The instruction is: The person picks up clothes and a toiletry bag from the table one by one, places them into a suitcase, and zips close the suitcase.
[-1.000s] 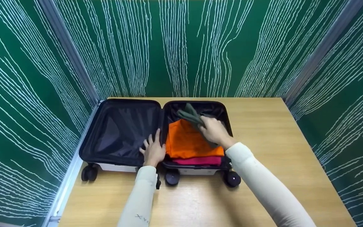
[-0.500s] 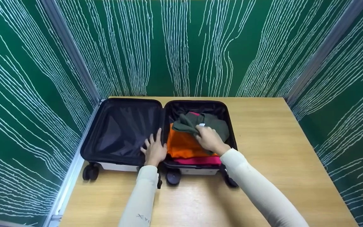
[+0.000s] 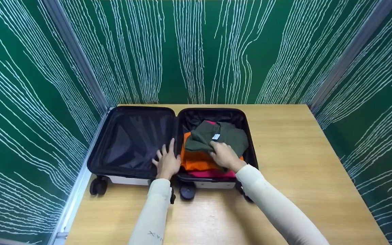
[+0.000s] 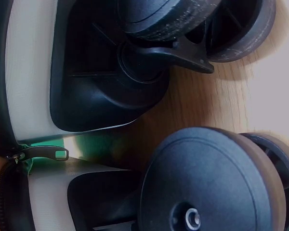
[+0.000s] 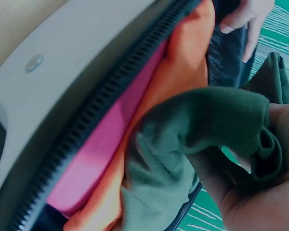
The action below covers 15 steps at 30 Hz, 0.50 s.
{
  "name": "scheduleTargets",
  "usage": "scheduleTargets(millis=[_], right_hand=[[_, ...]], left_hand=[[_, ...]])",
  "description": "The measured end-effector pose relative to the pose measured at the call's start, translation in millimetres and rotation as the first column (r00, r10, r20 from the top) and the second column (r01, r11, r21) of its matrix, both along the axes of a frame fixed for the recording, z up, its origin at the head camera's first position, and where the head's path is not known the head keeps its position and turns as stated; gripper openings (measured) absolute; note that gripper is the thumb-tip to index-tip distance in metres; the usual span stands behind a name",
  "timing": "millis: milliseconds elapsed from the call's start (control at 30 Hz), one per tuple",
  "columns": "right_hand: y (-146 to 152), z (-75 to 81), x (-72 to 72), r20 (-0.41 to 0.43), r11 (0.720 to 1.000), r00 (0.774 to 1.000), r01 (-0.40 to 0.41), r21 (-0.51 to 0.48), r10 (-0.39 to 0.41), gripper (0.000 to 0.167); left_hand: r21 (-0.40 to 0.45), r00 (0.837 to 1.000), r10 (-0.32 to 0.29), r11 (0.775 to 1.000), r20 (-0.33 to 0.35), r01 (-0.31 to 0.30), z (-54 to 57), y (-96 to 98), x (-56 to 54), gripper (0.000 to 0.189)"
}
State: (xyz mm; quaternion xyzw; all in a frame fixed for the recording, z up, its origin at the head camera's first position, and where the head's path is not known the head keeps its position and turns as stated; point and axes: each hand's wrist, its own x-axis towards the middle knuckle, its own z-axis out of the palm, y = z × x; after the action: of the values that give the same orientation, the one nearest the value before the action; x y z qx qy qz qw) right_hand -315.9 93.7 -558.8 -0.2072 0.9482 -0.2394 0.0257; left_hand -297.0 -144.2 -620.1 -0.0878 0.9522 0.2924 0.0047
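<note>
Taking the clock as centred on the hinge (image 3: 176, 132) of the open suitcase (image 3: 128, 136), find the dark green garment (image 3: 233, 136) in the 3 o'clock half, lying loosely bunched on the orange garment (image 3: 197, 161). See, too, the pink garment (image 3: 213, 174) peeping out lowest, along the 6 o'clock side of that half, with a sliver at 12. Note the right hand (image 3: 224, 156) pinching the green cloth at its 6 o'clock edge, with folds gathered between thumb and fingers. Note also the left hand (image 3: 167, 165) spread over the adjoining rims, just to 6 o'clock of the clock's centre; cannot tell how hard pressed. Best, probably, to unroll those gathered folds before letting go, then lower the pinched edge toward 6 o'clock over the bare orange. Lift rather than drag, to avoid rucking up the layers below. Smooth with a flat palm from the middle of the pile outward, and tuck in any slack clear of the zip teeth (image 5: 82, 134). Use the spread hand as a brace against the case sliding, or bring it across to straighten the crumpled edge toward 9 o'clock.
</note>
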Motion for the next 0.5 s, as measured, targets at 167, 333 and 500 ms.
scheduleTargets(millis=[167, 333, 500], right_hand=[[-0.8, -3.4, 1.4, 0.002, 1.000, 1.000, -0.005, 0.026, 0.005, 0.011], [-1.5, -5.1, 2.2, 0.010, 0.999, 1.000, 0.014, 0.031, -0.014, 0.010], [-3.5, -6.2, 4.5, 0.019, 0.999, 0.999, 0.032, 0.043, -0.033, 0.008]], left_hand=[[0.006, 1.000, 0.002, 1.000, -0.003, -0.002, -0.3, 0.4, 1.0, 0.073], [0.001, 1.000, 0.000, 1.000, -0.007, 0.000, 0.4, 0.5, 1.6, 0.073], [-0.002, 1.000, 0.000, 1.000, -0.015, 0.000, 0.5, -0.4, 1.5, 0.072]])
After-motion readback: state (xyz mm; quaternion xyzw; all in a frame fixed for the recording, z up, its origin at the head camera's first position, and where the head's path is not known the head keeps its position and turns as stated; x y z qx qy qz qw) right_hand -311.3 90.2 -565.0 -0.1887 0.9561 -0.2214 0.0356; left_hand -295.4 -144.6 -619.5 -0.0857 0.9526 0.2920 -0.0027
